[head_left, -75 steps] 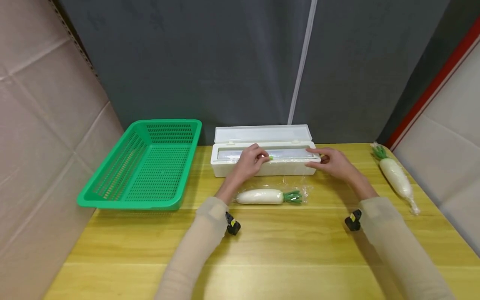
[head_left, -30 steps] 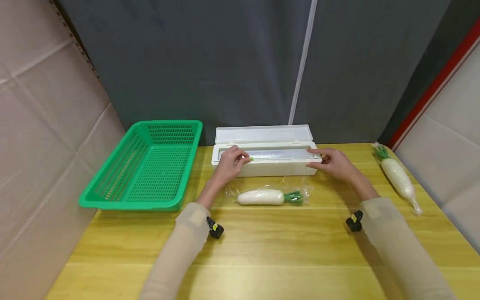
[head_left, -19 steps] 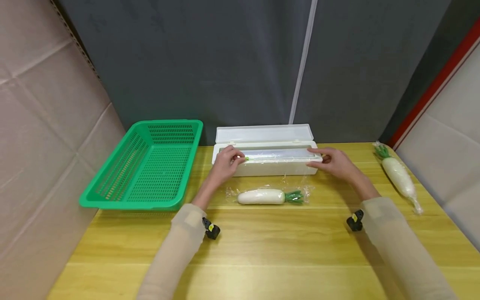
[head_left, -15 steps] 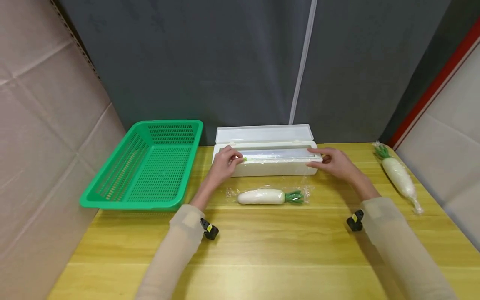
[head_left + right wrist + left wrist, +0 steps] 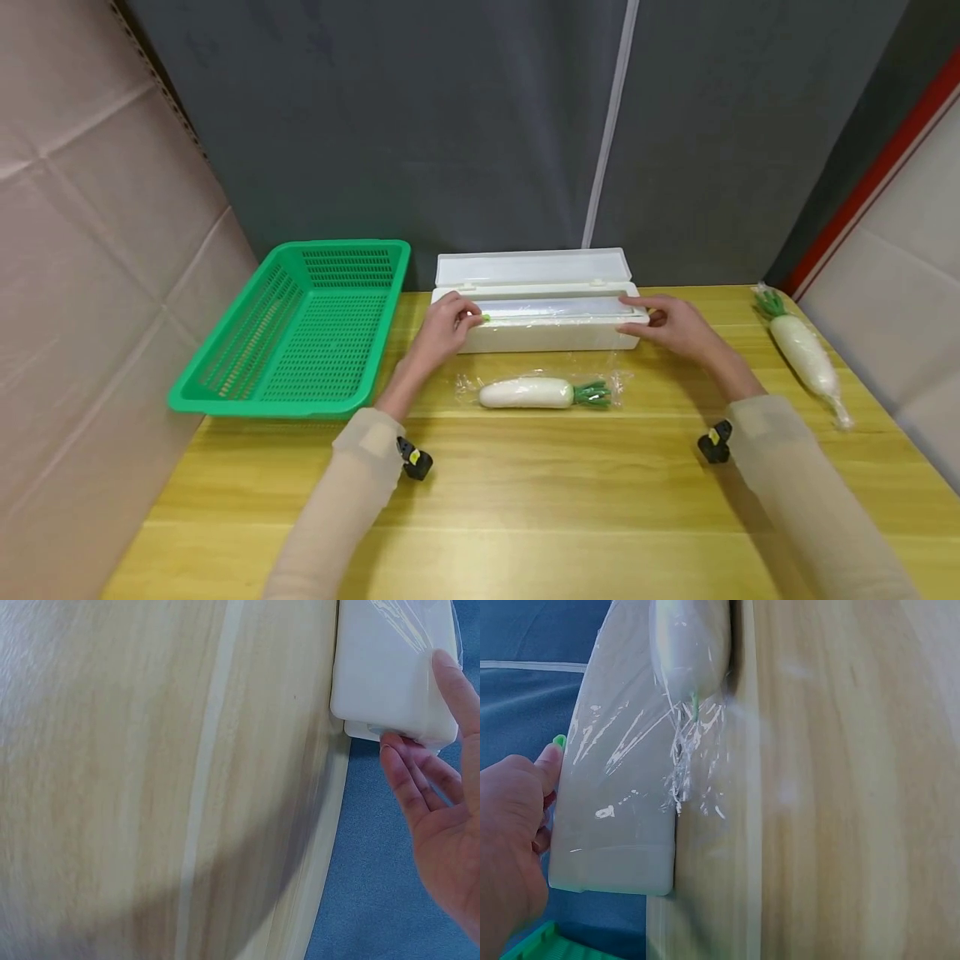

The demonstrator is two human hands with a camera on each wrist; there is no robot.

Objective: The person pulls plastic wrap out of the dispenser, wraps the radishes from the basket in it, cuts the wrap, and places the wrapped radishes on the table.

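Note:
A white cling film dispenser box [image 5: 551,337] stands at the back of the table with its lid [image 5: 534,268] raised. Inside lies a roll of film [image 5: 562,307]. My left hand [image 5: 442,329] pinches a small green slide cutter [image 5: 486,317] near the left end of the front rim. My right hand [image 5: 673,323] grips the box's right end, its thumb on the front face in the right wrist view. In front of the box lies a white radish [image 5: 525,392] with green stems, on clear film [image 5: 630,750] that runs up over the box front.
A green plastic basket [image 5: 262,408] sits to the left of the box. Near the table's right edge lies a second radish [image 5: 804,350], wrapped in film. A dark curtain [image 5: 420,125] hangs behind the wooden table [image 5: 555,500].
My left hand has slid left along the box's front rim with the green cutter, from near the middle to the left end. The right hand keeps its hold on the box.

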